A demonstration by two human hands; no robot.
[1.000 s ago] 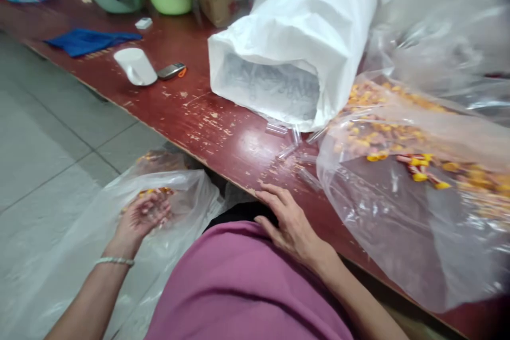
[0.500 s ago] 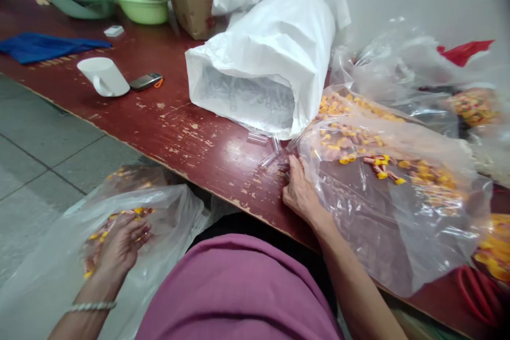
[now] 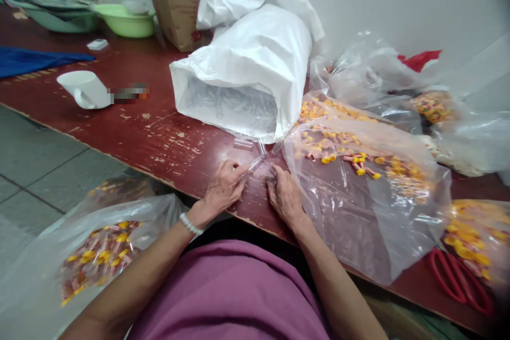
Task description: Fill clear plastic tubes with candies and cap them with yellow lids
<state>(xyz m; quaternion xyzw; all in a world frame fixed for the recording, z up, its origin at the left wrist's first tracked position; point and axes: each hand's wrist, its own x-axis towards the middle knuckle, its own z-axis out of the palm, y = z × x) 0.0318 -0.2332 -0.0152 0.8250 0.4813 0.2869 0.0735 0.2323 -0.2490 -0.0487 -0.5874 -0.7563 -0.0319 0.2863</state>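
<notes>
Over the table edge, my left hand (image 3: 226, 186) has its thumb and fingertips closed at the near end of a clear plastic tube (image 3: 257, 161). Close by on the right is my right hand (image 3: 285, 195), its fingers curled together; anything inside them is hidden. Another clear tube (image 3: 243, 143) lies in front of a white sack (image 3: 263, 37), whose open mouth shows many more tubes. Right of my right hand spreads a clear plastic bag (image 3: 354, 234) with small yellow-capped red-and-white pieces (image 3: 360, 163) on and in it.
An open plastic bag (image 3: 32, 281) of yellow-capped pieces hangs below the table at left. Red-handled scissors (image 3: 450, 281) lie at right beside another filled bag (image 3: 470, 234). A white mug (image 3: 85, 89), a cardboard box (image 3: 175, 0) and a green basin (image 3: 127, 24) stand farther back.
My left hand has left the bag of yellow-capped pieces at lower left and come up to the tube on the table. My right hand stays near the sack's mouth, fingers curled. The view has shifted right.
</notes>
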